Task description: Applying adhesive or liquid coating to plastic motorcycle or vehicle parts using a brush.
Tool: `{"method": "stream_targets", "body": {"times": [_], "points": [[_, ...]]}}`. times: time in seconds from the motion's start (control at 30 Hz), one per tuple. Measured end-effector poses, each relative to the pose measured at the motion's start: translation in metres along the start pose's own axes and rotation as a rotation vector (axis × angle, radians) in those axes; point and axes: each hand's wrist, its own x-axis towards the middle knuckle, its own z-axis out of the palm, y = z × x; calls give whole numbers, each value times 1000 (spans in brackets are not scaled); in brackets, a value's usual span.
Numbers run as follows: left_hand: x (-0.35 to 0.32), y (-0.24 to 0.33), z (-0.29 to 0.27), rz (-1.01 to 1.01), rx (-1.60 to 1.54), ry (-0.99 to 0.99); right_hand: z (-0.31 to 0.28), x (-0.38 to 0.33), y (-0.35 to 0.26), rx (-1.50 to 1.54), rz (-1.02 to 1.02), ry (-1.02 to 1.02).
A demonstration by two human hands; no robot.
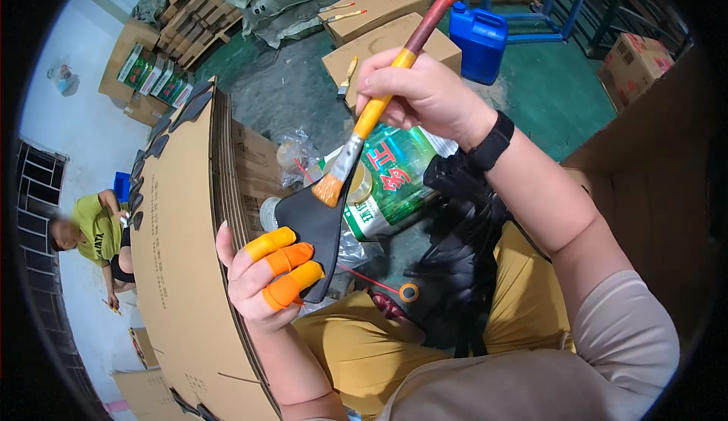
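My left hand, with orange and yellow finger cots on several fingers, is closed on a flat black sheet piece and holds it tilted up. A long-handled paintbrush, yellow and dark red, is pinched in my right hand, which wears a black wristband. Its orange-brown bristles lie against the upper edge of the black piece, or just over it; I cannot tell which. Below the brush stands a green and white metal can. A crumpled black plastic bag lies beside the can.
At left, stacked cardboard bears more black pieces along its far edge. Cardboard boxes carrying brushes stand ahead, near a blue jerrycan. A tall carton rises at right. Another person sits far left.
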Motion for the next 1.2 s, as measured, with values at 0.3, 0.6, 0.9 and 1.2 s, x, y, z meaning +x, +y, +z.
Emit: {"method": "stream_targets", "body": {"times": [0.3, 0.6, 0.9, 1.2], "points": [[-11, -8, -3, -29, -75, 126, -55, 1, 3, -168, 16, 189], [-7, -12, 3, -152, -86, 227, -62, -7, -18, -247, -83, 364], [6, 0, 13, -73, -63, 75, 1, -6, -10, -35, -37, -24], [6, 1, 14, -80, -104, 66, -39, -15, -27, -251, -56, 187]]}}
